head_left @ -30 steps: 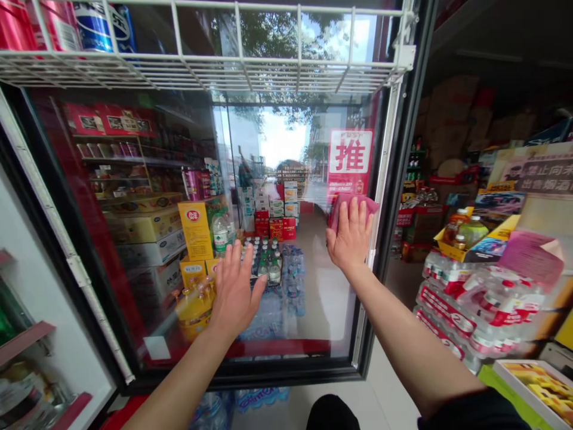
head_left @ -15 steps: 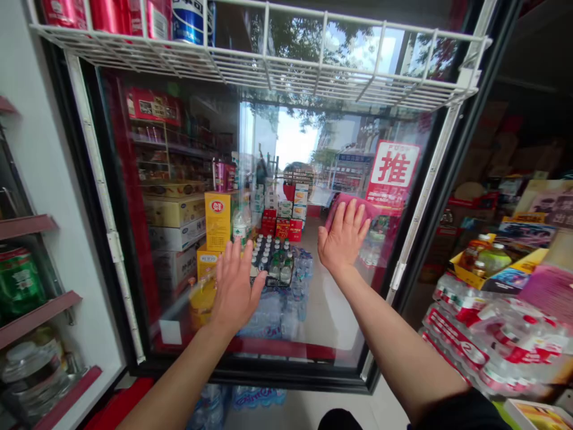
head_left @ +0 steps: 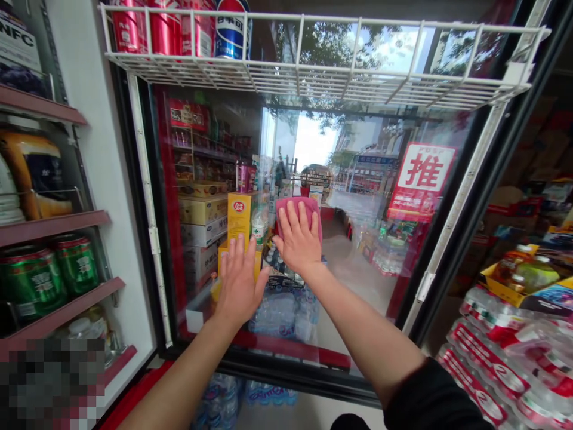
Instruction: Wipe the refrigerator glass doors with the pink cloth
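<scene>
A pink cloth (head_left: pixel 315 206) lies against the glass door (head_left: pixel 353 298), near the middle of the pane. My right hand (head_left: pixel 299 239) is spread flat over the cloth and holds it to the glass; part of the cloth is hidden behind the palm and fingers. To the left and a little lower, my left hand (head_left: pixel 239 280) rests open against the glass with its fingers extended and nothing in it. A red and white sticker (head_left: pixel 423 173) is on the pane at the right. Store goods show through or reflect in the glass.
A white wire rack (head_left: pixel 358 77) with red cans (head_left: pixel 165 27) and a blue can (head_left: pixel 231 30) crosses the door above my hands. Shelves with green cans (head_left: pixel 33 280) stand at the left. Shrink-wrapped bottle packs (head_left: pixel 492 370) are stacked at the right.
My right hand has slid left across the glass with the cloth, from beside the sticker to close by my left hand. My left hand stays on the glass. The camera view has turned left.
</scene>
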### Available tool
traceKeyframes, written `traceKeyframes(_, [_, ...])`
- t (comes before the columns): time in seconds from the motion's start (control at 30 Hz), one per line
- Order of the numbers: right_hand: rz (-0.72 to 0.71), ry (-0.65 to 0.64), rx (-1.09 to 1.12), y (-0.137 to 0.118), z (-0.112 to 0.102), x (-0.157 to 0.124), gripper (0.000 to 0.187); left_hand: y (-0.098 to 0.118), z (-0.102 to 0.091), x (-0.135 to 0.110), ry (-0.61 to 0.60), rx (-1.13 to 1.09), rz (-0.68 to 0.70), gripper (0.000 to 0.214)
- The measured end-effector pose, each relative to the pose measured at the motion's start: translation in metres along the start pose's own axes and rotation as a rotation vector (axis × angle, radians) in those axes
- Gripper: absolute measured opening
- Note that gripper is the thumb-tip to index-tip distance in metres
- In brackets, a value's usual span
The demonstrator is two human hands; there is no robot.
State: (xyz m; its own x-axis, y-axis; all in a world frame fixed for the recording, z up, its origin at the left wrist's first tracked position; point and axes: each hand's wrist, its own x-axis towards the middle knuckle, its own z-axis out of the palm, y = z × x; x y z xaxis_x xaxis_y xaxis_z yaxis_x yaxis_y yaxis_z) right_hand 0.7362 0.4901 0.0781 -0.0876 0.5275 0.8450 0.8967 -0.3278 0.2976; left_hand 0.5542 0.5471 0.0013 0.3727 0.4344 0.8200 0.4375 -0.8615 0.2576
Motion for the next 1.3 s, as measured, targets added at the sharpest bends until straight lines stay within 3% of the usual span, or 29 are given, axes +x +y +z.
traceKeyframes(0.2, [-0.157,-0.064,0.017,0.043,-0.019,-0.025,0.085,0.013,-0.007,0.006,0.003,-0.001,0.008,0.074])
traceKeyframes(0.5, [0.017,0.017,-0.184,0.145,-0.055,-0.082,0.082,0.05,-0.005,0.019,0.01,-0.028,0.096,0.076])
traceKeyframes(0.67, [0.088,0.122,-0.26,0.2,-0.072,-0.103,0.084,0.058,-0.003,0.021,0.024,-0.034,0.112,0.076])
traceKeyframes(0.77, [0.177,0.176,-0.305,0.218,-0.078,-0.107,0.085,0.056,-0.006,0.022,0.029,-0.041,0.112,0.076])
traceKeyframes(0.9, [0.398,0.19,-0.354,0.21,-0.073,-0.096,0.084,0.041,-0.012,0.022,0.026,-0.026,0.094,0.076])
traceKeyframes(1.1, [0.636,0.291,-0.324,0.163,-0.052,-0.062,0.092,0.006,-0.02,0.024,0.043,-0.005,0.055,0.078])
traceKeyframes(1.17, [0.639,0.286,-0.311,0.147,-0.046,-0.052,0.093,-0.006,-0.022,0.025,0.044,-0.002,0.036,0.078])
traceKeyframes(1.3, [0.515,0.238,-0.282,0.116,-0.036,-0.034,0.094,-0.026,-0.025,0.025,0.052,0.003,0.011,0.077])
